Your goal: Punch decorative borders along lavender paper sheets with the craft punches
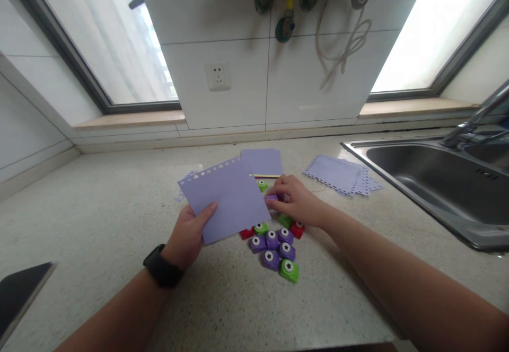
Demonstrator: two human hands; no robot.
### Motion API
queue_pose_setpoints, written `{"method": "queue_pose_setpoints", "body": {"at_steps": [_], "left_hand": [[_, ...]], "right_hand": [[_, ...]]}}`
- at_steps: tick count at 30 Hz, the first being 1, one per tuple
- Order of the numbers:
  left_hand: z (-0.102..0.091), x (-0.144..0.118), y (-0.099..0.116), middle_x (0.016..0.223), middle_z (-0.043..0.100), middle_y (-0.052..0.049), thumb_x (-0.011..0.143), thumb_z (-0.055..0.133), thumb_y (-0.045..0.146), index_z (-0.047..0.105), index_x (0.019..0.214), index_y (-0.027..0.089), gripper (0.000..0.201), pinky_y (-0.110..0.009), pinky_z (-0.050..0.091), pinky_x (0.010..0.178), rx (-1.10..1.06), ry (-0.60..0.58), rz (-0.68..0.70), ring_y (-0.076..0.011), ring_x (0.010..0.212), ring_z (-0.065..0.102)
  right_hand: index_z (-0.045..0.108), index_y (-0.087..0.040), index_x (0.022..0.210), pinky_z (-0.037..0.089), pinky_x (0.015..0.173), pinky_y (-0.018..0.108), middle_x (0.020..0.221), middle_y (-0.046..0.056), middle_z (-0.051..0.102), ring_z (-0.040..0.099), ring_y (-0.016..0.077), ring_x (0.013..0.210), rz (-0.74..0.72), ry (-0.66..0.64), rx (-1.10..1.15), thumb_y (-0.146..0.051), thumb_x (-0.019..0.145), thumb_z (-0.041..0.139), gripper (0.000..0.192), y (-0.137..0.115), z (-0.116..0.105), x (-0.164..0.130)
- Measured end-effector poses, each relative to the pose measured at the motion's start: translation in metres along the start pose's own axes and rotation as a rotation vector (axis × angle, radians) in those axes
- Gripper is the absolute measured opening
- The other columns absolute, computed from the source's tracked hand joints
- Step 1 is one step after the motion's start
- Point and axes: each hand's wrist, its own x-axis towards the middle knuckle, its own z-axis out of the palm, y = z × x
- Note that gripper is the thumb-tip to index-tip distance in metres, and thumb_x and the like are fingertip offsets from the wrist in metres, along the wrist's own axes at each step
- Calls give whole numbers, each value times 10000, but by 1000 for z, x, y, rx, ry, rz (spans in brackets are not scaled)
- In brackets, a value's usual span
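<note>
My left hand [190, 232] holds a lavender paper sheet [225, 197] by its near corner, lifted above the counter; its far edge carries a row of punched shapes. My right hand [296, 199] rests over a small purple craft punch [272, 198] at the sheet's right edge, fingers closed on it. Below lies a cluster of several purple, green and red craft punches [276, 248]. One more green punch [262, 185] sits behind the sheet.
A second lavender sheet [262, 161] lies behind, and a stack of punched-edge sheets [338, 174] lies to the right. A steel sink [433, 182] with a tap [475, 121] is at the right. A dark flat object [19, 293] sits at the left edge.
</note>
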Motion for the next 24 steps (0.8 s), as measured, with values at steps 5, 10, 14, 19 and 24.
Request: {"method": "queue_pose_setpoints", "body": {"at_steps": [5,10,14,19,24], "left_hand": [[1,1,1,1159,755,-107,793,860,300,711,1197,122,466,-298,603,875,-107,20,4,-182,930,733],[1,2,1,1212,739,-111,823,836,277,694,1231,136,454,-370,592,958,-164,9,25,-213,1012,730],[1,3,1,1236,730,-119,829,832,276,693,1225,141,441,-400,587,978,-188,-3,33,-224,1032,727],[0,3,1,1244,727,-123,838,827,282,703,1202,142,409,-410,591,971,-189,-18,34,-229,1030,728],[-1,3,1,1243,728,-119,834,830,292,715,1189,143,402,-381,582,983,-184,-18,45,-221,1034,728]], "right_hand": [[793,-282,1026,337,1056,535,1212,86,593,468,306,1158,24,-88,-136,-509,916,688,274,-3,0,-3],[786,-322,1034,330,1033,558,1255,88,574,431,337,1199,-21,-155,-194,-622,927,630,354,-4,-2,-3],[790,-346,1008,322,1023,559,1257,85,571,413,342,1215,-32,-199,-207,-648,945,588,368,-5,-3,-3],[798,-348,925,304,1017,571,1274,73,568,392,346,1231,-8,-226,-216,-574,988,557,337,-5,-2,-3],[792,-353,929,303,1021,564,1267,66,568,394,340,1229,-7,-232,-215,-587,979,564,331,-5,-2,-3]]}}
